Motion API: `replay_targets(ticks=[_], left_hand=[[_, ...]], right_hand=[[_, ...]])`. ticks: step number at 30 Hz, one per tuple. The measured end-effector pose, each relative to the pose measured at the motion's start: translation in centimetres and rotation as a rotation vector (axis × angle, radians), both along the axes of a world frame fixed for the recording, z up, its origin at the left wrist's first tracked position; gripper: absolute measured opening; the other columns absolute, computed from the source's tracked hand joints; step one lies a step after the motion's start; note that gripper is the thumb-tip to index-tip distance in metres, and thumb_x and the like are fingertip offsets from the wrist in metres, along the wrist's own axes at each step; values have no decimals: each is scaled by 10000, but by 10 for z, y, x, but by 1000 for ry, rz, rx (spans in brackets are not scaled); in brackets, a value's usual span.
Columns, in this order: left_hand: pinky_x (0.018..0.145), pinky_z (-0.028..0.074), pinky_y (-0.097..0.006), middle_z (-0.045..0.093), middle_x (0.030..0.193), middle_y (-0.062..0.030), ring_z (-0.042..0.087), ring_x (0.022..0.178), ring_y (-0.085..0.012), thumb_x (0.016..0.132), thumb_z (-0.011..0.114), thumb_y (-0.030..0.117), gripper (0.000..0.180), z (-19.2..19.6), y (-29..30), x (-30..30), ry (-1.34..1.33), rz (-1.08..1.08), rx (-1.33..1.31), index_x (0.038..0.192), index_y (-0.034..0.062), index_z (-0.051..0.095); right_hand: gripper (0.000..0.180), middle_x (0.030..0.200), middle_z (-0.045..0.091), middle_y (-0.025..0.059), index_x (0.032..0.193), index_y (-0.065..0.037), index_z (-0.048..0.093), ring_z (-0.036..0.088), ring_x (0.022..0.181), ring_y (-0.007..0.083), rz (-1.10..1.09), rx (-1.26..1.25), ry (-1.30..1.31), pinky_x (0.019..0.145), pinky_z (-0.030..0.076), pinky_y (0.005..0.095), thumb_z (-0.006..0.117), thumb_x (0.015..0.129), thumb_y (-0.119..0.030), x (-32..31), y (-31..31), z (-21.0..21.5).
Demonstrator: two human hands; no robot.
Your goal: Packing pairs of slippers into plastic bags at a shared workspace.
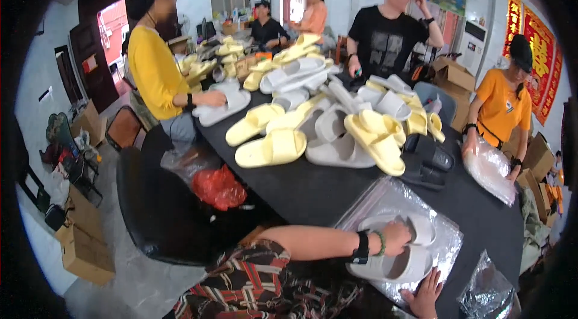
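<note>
Now: left hand [394, 237] reaches across, fingers curled over strap of pale grey slide sandal [394, 266], pinning it down; second grey sandal [415, 227] lies just beside, paired. Both rest on clear plastic bag [442, 240], spread flat on dark counter [313, 189] near its front edge, likely as wrapping surface. Right hand [424, 298] flat on bag's near edge, fingers spread, holding nothing, steadying film. Sandals: smooth moulded foam, thick rounded soles. Bag glossy, crinkled. Heap of yellow sandals [373, 138] piled mid-counter; other people stand around.
</note>
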State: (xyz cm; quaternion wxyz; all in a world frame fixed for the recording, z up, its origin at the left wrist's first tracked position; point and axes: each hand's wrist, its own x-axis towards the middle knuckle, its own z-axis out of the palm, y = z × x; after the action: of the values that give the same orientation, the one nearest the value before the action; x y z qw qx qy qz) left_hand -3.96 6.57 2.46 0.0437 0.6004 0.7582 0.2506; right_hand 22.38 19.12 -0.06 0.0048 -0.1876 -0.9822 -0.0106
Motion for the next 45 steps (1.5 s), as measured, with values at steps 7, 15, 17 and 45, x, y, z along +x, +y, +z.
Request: replay_targets(ticks=[7,15,17,45], left_hand=[[872,441,-463,637,993,-89,544,1097,-290,705,706,173,223,-11,-10,8,52,13,21,903,77,670],[872,433,-458,638,983,-84,543,1046,-293,725,710,179,161,-12,0,6,104,21,85,844,71,722],[861,443,-459,643,986,-90,544,1046,-292,734,703,179,128,-14,0,1,145,8,87,803,74,728],[810,496,-435,635,874,-118,582,925,-330,694,623,105,109,2,-91,-36,148,-50,13,746,37,690]], right_hand=[[1239,1613,81,238,1530,46,84,41,1493,421,-111,-260,-45,1140,52,634,565,741,-780,-8,1,1],[1246,1620,74,220,1542,17,74,22,1504,388,-164,-259,-92,1155,33,592,543,732,-806,-8,-3,7],[1245,1621,70,219,1542,17,74,17,1505,381,-152,-260,-89,1158,21,584,530,734,-813,-13,1,3],[1316,1611,56,249,1525,58,93,-7,1493,423,-150,-338,-62,1149,1,615,551,686,-845,-12,-5,15]])
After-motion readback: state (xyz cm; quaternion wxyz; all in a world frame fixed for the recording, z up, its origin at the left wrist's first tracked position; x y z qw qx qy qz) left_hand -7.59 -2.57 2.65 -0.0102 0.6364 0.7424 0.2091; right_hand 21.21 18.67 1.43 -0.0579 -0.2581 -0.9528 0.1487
